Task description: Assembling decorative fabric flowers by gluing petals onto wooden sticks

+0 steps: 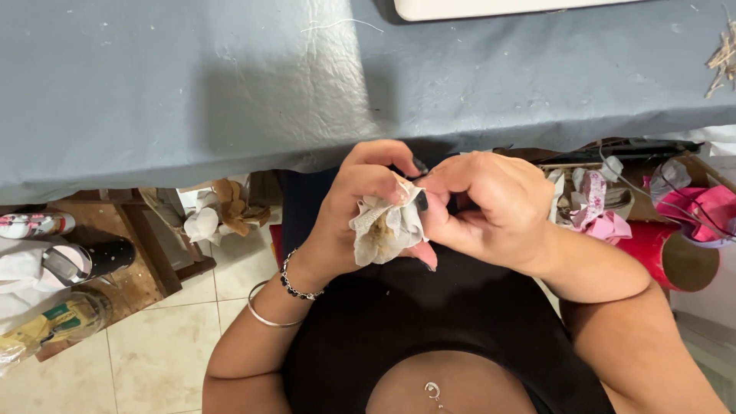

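Head view looks down on two bare hands meeting just below the near edge of a table covered with a wrinkled grey-blue cloth (192,84), the landmark for everything else. Left hand (354,207) is clenched around a small crumpled bundle of off-white fabric with a brownish stain at its centre (386,228); its fingers curl over the bundle's top and back, and the thumb presses against the side. Right hand (484,207) is closed too, its fingertips pinching the bundle's right edge, so both hands grasp the same piece. The bundle sits between the two hands, below the table edge and above the person's lap, held clear of the cloth.

On the left wrist are a dark beaded bracelet (295,282) and, further up the forearm, a thin silver bangle (267,313).

Under the table to the left stand a brown wooden frame (149,238) and a heap of pale and tan fabric scraps (218,211) over a beige tiled floor (153,353). Under the table to the right lie pink and white fabric scraps (594,211) and a red cylindrical tube (671,257) on its side. On the table's far edge rests a white flat object (491,8), only partly in view.
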